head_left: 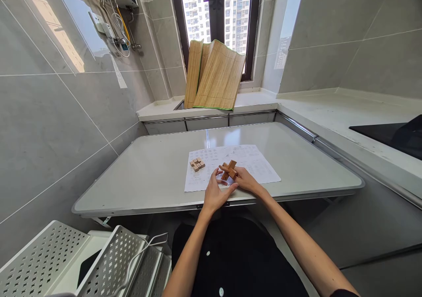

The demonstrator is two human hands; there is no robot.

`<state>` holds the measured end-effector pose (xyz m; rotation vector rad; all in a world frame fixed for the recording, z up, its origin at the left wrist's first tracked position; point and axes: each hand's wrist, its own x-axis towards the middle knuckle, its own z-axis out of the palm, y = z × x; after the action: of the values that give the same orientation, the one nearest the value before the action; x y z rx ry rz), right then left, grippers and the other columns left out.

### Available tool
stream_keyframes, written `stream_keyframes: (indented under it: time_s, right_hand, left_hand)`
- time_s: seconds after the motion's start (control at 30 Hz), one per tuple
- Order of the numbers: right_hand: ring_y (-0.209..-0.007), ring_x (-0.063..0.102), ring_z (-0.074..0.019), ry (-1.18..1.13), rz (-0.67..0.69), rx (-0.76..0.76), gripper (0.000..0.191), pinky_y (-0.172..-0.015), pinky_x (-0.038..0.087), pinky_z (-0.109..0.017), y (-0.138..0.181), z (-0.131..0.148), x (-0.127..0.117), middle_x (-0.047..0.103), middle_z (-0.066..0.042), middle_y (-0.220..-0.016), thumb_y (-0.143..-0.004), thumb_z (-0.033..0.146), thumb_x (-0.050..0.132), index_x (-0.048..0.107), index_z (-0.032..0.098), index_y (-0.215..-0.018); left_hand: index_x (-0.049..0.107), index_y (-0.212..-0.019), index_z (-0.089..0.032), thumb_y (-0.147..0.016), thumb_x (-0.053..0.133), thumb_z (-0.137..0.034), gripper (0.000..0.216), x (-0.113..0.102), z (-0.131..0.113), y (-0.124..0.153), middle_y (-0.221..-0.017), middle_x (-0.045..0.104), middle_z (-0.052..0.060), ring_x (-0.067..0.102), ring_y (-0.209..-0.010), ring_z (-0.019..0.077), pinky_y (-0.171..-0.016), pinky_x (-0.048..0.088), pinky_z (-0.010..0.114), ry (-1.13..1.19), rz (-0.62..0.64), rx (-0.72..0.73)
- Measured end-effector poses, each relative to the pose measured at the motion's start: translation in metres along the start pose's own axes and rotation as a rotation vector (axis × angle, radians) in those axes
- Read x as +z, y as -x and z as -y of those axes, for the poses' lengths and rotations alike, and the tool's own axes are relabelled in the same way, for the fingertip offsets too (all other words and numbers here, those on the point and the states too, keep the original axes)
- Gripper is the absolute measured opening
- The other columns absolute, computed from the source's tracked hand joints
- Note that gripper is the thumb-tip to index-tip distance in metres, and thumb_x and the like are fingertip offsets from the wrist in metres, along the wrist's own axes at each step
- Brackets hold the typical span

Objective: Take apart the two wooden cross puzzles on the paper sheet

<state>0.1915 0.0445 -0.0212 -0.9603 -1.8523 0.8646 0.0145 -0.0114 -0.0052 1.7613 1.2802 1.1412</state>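
Note:
A brown wooden burr puzzle [228, 169], made of crossed interlocking bars, is held just above the near part of a printed paper sheet [263, 170]. My right hand [246, 180] grips it from the right, partly hidden behind the bars. From the left, my left hand [216, 194] curls round it, fingertips at its left end and thumb stretched below it toward the right hand. On the sheet's left side lies a second, paler wooden block puzzle [197, 164], with neither hand on it. The print on the sheet is too small to read.
The sheet lies on a white folding table [141, 174]. White perforated baskets [49, 253] and a cable stand low at the left. A folded bamboo mat [219, 75] leans before the window. Along the right runs a white counter [316, 108] with a metal rail.

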Motion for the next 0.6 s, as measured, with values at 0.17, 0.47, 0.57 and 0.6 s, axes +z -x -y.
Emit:
stream_keyframes:
  time_s: [0.17,0.47,0.57,0.6]
  right_hand:
    - [-0.081,0.063,-0.0236,-0.004,0.022,0.005,0.022,-0.074,0.048,-0.032,0.0016,0.0011,0.0008,0.072,-0.002,-0.08,-0.083,0.027,0.06,0.076,0.018,-0.096]
    - [-0.077,0.06,-0.0194,-0.004,0.059,-0.011,0.021,-0.071,0.045,-0.028,0.0034,0.0095,0.001,0.069,0.0,-0.083,-0.079,0.024,0.059,0.071,0.019,-0.095]
    - [-0.074,0.057,-0.0179,0.03,0.002,0.012,0.028,-0.07,0.043,-0.028,0.0021,0.0066,0.0005,0.069,0.001,-0.083,-0.078,0.024,0.062,0.07,0.021,-0.105]
    - [-0.071,0.056,-0.0173,0.043,-0.021,0.023,0.027,-0.068,0.042,-0.028,0.0015,0.0047,0.0005,0.067,0.002,-0.08,-0.079,0.025,0.061,0.069,0.021,-0.106]
  left_hand:
    - [0.051,-0.14,-0.026,-0.076,0.084,-0.048,0.075,0.0009,-0.0029,-0.0008,-0.133,0.066,0.01,0.072,-0.098,0.0253,-0.101,0.05,0.047,0.03,-0.011,-0.036]
    - [0.064,-0.127,-0.023,-0.067,0.091,-0.042,0.068,0.0008,-0.0016,-0.0015,-0.137,0.065,0.012,0.058,-0.131,0.0321,-0.108,0.047,0.046,0.104,-0.079,-0.011]
    - [0.054,-0.137,-0.023,-0.066,0.092,-0.042,0.082,0.0015,0.0014,-0.0024,-0.129,0.069,0.012,0.065,-0.122,0.0296,-0.107,0.048,0.047,0.123,-0.104,-0.02]
    - [0.053,-0.137,-0.023,-0.067,0.092,-0.043,0.082,0.0018,0.0023,-0.0027,-0.129,0.069,0.012,0.066,-0.121,0.0291,-0.106,0.049,0.047,0.135,-0.113,-0.02]
